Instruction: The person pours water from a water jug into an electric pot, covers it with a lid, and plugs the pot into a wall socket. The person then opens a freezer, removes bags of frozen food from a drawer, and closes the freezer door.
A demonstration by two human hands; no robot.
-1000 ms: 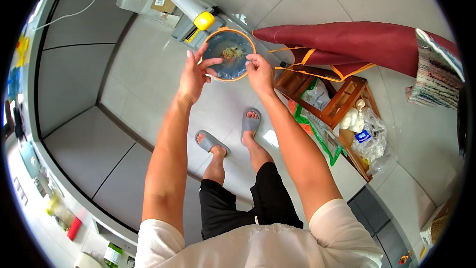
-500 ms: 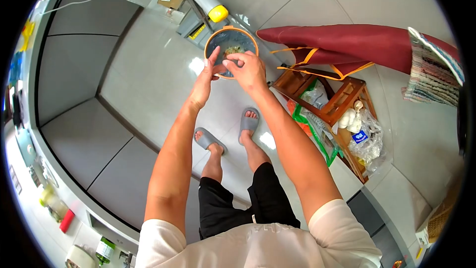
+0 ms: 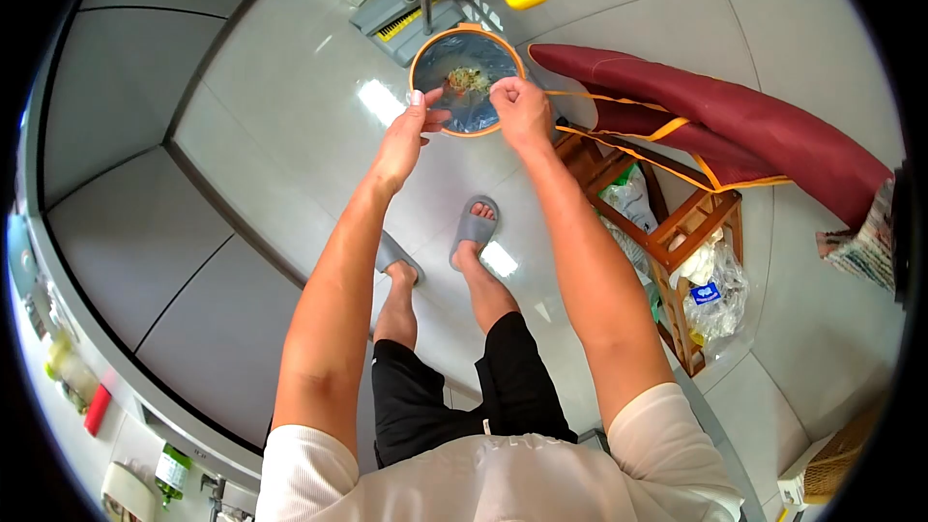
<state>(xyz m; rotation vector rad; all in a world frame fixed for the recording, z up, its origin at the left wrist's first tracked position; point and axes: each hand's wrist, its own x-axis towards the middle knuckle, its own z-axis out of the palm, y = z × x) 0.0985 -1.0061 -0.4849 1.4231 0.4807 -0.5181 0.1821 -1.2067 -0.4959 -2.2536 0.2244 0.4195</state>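
parted now, one spread left hand [image 3: 406, 139] and one pinched right hand [image 3: 523, 109], perhaps empty, flank one bin [image 3: 469, 28].

Grey cabs [image 3: 135, 232] are lining frame L; tiled flr [image 3: 275, 126] is reflecting light [image 3: 380, 101] nr ctr; wood rack [image 3: 691, 240] is standing mid-R.

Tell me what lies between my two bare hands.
In the head view, the bluish plastic liner of the round orange-rimmed bin shows between the left hand and right hand.
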